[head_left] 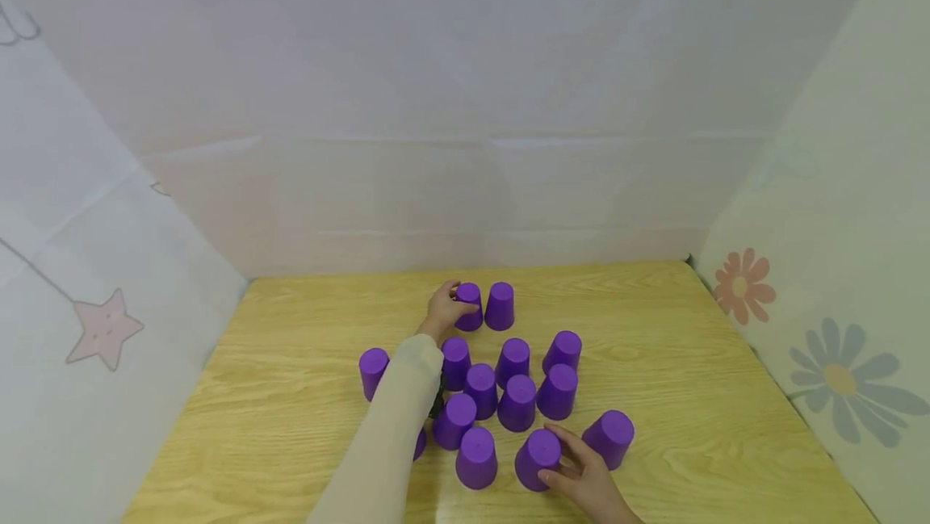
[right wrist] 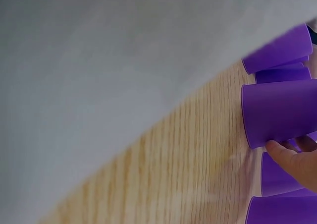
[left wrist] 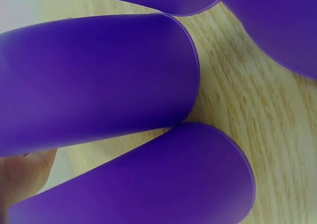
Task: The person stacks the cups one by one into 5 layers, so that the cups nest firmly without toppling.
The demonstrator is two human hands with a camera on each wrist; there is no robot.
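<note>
- Pale sleeve (head_left: 378,443), left arm, nearest; slants up from the bottom edge across the desk (head_left: 690,346), covering parts of two cups at the left.
- White sheeting (head_left: 465,104), creased, at the back and both sides.
- Desk: yellowish wood grain, under all the cups.
- Purple cups (head_left: 517,404): fourteen made out from the head, one mostly hidden by the sleeve. All upside down, bases up. Loose cluster mid-desk, a pair at the far side, one apart at the left.
- Prints on the sheeting: blue-grey flower (head_left: 841,380) low right; pink star (head_left: 105,329) at left; red flower (head_left: 739,287) above the first.
- Right grip (head_left: 584,479), bare hand: thumb and finger parted only as far as the cup's sides, pinching one near-side cup (head_left: 534,467). Right wrist view: a digit lies against it close to the rim. That cup sits between a cup (head_left: 476,458) on its left and another (head_left: 609,438) on its right.
- Left grip (head_left: 445,310), bare hand: thumb across the front of a far cup (head_left: 468,295), fingers round its left side; no wider than the cup. Neighbour (head_left: 499,308) stands just beside it, to the right.
- Small dark object (head_left: 437,404) at the sleeve's edge, partly hidden; cannot tell what.
</note>
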